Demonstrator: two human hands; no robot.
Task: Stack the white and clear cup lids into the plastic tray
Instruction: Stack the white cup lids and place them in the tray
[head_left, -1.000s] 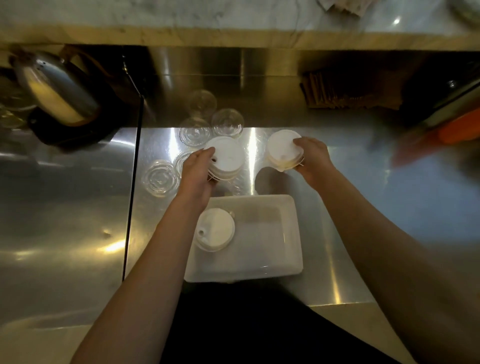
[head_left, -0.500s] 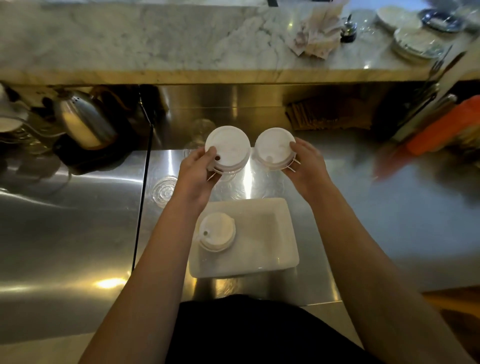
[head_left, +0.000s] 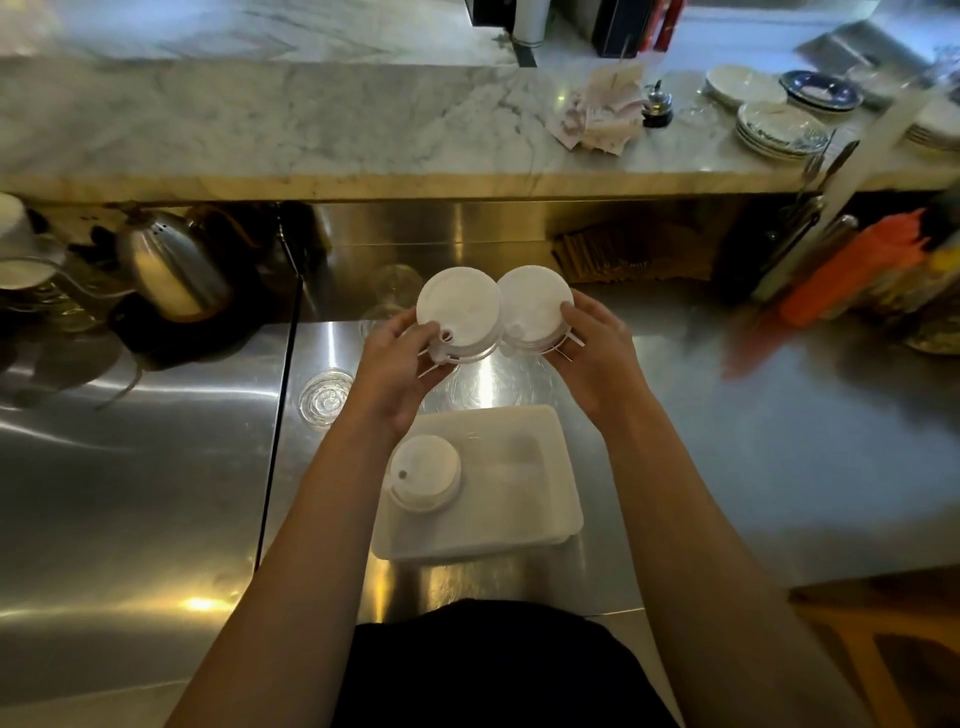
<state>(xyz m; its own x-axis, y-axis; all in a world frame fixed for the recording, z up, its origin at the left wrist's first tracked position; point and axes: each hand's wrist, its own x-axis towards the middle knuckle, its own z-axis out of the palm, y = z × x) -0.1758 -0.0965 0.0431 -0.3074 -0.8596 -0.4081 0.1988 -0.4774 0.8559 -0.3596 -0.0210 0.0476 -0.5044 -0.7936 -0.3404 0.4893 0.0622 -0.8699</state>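
My left hand (head_left: 395, 374) grips a small stack of white cup lids (head_left: 460, 309) held up above the steel counter. My right hand (head_left: 597, 353) grips a second stack of white lids (head_left: 535, 306), and the two stacks touch edge to edge. Below them lies the white plastic tray (head_left: 519, 499), with a stack of white lids (head_left: 425, 472) in its left part. A clear lid (head_left: 326, 399) lies on the counter left of my left wrist. More clear lids (head_left: 395, 286) sit behind the held stacks, partly hidden.
A steel kettle (head_left: 171, 270) stands at the left on a dark base. Orange bottles (head_left: 852, 265) lean at the right. A marble ledge (head_left: 311, 130) runs across the back with plates (head_left: 779, 124) and paper slips (head_left: 602, 114). A dark seam (head_left: 275, 426) splits the counter.
Both hands lifted their white lid stacks off the counter and brought them together until they touch. The camera tilted up, showing more of the marble ledge.
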